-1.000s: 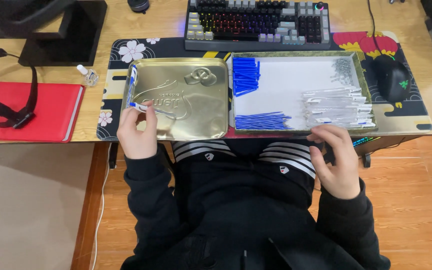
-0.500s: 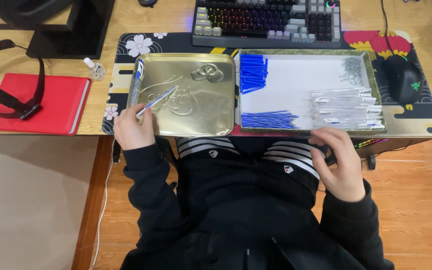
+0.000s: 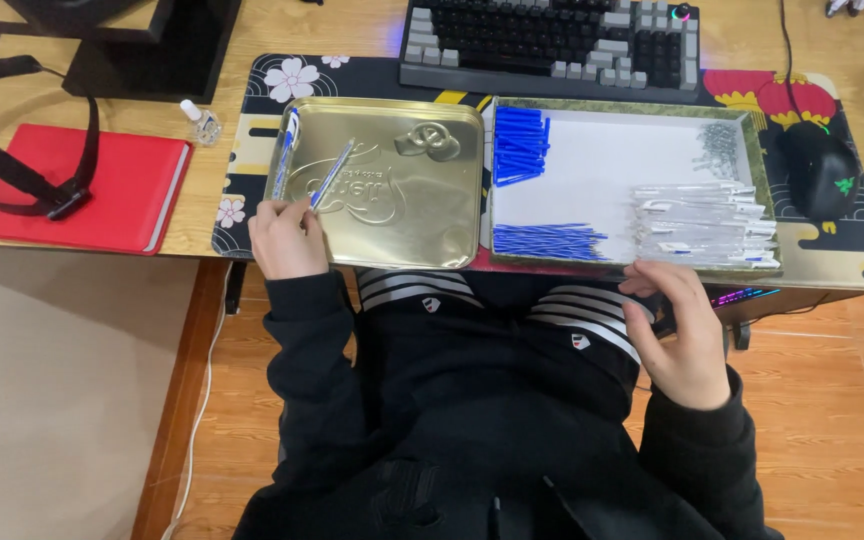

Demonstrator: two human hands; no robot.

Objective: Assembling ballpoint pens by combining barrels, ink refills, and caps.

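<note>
On a wooden desk (image 3: 72, 235), seen from above by someone seated in dark clothing, lies a gold-coloured embossed metal tin lid (image 3: 392, 195), turned up like a shallow tray. The left hand (image 3: 287, 240) rests at the lid's near left corner, fingers curled together and pinching the lower end of a slim blue-and-clear assembled pen (image 3: 330, 175), which slants up and to the right across the lid's surface. Another blue pen (image 3: 285, 160) lies along the lid's left rim. Just beside the lid on the right sits a white-lined open rectangular box (image 3: 602, 170). It holds a stack of short blue plastic caps (image 3: 519, 145) at its far left, a row of blue refills (image 3: 547, 240) at its near left, a bundle of clear plastic pen barrels (image 3: 702, 220) at the right and a small heap of metal springs (image 3: 720, 150) in the far right corner. The right hand (image 3: 682, 330) hovers below the box's near edge, over the lap, fingers loosely bent and slightly apart, holding nothing that can be seen. A grey keyboard (image 3: 552, 40) lies beyond the box, a black computer mouse (image 3: 820, 170) to its right, and a red notebook (image 3: 92, 185) far left.
</note>
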